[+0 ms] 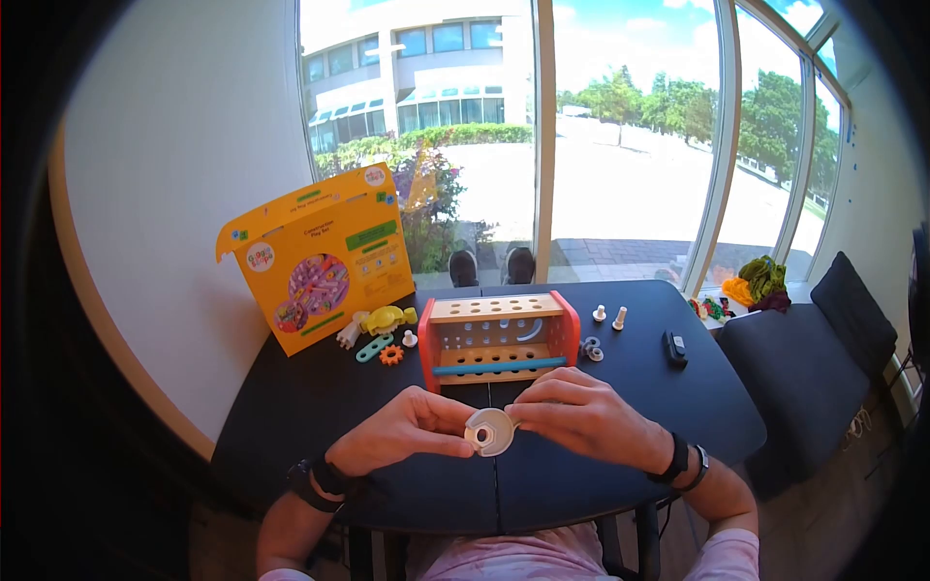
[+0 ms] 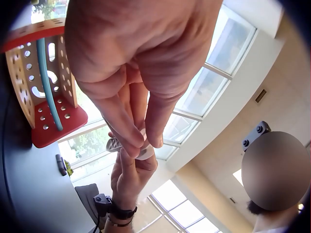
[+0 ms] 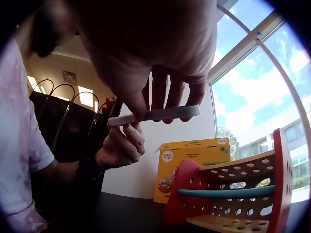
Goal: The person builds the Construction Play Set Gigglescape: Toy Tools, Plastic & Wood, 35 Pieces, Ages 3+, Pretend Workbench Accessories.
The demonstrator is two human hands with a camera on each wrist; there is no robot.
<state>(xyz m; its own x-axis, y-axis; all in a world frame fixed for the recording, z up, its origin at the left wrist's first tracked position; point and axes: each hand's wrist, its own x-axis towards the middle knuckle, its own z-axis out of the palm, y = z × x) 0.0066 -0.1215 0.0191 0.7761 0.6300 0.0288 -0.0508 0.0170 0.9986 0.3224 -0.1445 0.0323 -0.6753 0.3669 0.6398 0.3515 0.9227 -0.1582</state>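
Both hands hold a pale grey-white piece (image 1: 491, 432) over the near part of the table. Seen from the head, it is round, with a raised rim and a small hole at its left side. From the right wrist it shows edge-on as a long flat shape. My left hand (image 1: 412, 431) pinches its left edge between thumb and fingers. On the opposite side, my right hand (image 1: 591, 416) grips it with thumb and curled fingers. Just beyond the hands stands a wooden toolbox toy (image 1: 499, 308) with red ends, rows of holes and a blue bar (image 1: 499, 366).
Left of the toolbox lie a teal strip (image 1: 375, 349), an orange gear (image 1: 391, 355), a white bolt (image 1: 410, 339) and a yellow piece (image 1: 385, 320). A yellow box (image 1: 325, 257) stands behind. Pale bolts (image 1: 619, 319), grey nuts (image 1: 592, 350) and a black device (image 1: 675, 349) lie right.
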